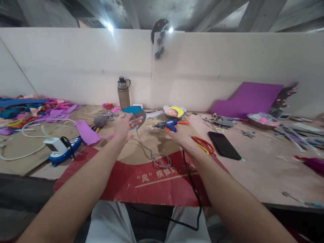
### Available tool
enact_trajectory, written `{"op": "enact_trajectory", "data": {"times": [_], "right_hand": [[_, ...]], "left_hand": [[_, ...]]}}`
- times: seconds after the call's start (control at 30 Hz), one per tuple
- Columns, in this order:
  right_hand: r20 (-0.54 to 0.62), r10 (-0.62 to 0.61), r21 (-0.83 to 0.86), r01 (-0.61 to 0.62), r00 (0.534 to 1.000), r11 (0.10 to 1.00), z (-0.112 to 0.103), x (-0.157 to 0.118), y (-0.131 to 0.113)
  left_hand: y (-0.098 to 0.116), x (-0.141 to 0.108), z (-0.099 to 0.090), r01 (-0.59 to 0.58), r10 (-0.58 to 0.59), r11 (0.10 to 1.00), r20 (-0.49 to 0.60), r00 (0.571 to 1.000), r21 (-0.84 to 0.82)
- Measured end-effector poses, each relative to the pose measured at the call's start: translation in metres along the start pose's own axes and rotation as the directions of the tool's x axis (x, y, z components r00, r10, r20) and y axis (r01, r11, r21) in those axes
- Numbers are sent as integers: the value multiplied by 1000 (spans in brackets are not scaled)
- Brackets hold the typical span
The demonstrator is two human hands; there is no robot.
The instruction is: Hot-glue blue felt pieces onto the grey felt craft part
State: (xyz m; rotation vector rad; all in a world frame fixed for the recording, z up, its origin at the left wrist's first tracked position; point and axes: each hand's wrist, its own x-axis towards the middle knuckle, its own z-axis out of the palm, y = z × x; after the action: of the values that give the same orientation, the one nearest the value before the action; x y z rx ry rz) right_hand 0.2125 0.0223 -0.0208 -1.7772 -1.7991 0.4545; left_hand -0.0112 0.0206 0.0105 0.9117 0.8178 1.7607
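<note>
My left hand (124, 126) holds a round disc (133, 110), blue on one part and grey on the rest, above the cardboard. A grey cord (145, 148) runs down from that hand and ends in loose loops on the red part of the cardboard. In my right hand (178, 135) is a blue glue gun (172, 125), its nozzle pointing left over the cardboard. The black cable (191, 179) trails from near my right wrist over the front edge. Scissors with orange handles (206, 144) lie just right of my right forearm.
A black phone (224, 145) lies on the right. Behind stand a bottle (124, 94) and a bowl (177, 115). Felt scraps (55, 109), a blue power strip (66, 152) and white cables are left. Purple sheet (249, 98) leans against the back panel.
</note>
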Motion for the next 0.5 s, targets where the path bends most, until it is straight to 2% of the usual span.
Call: {"op": "enact_trajectory", "data": {"times": [0.1, 0.23, 0.33, 0.5], "right_hand": [[-103, -73, 320, 103, 992, 942, -5, -11, -12], [-109, -279, 636, 283, 954, 718, -6, -31, -32], [-113, -387, 688, 353, 915, 634, -1, -37, -37], [-164, -441, 560, 451, 882, 695, 3, -39, -36]], "left_hand": [[-2, 2, -2, 4, -3, 1000, -31, 1000, 13], [-4, 2, -2, 8, -7, 1000, -38, 999, 11], [-5, 0, 0, 11, -10, 1000, -29, 1000, 11], [-6, -3, 4, 36, -36, 999, -36, 999, 22]]}}
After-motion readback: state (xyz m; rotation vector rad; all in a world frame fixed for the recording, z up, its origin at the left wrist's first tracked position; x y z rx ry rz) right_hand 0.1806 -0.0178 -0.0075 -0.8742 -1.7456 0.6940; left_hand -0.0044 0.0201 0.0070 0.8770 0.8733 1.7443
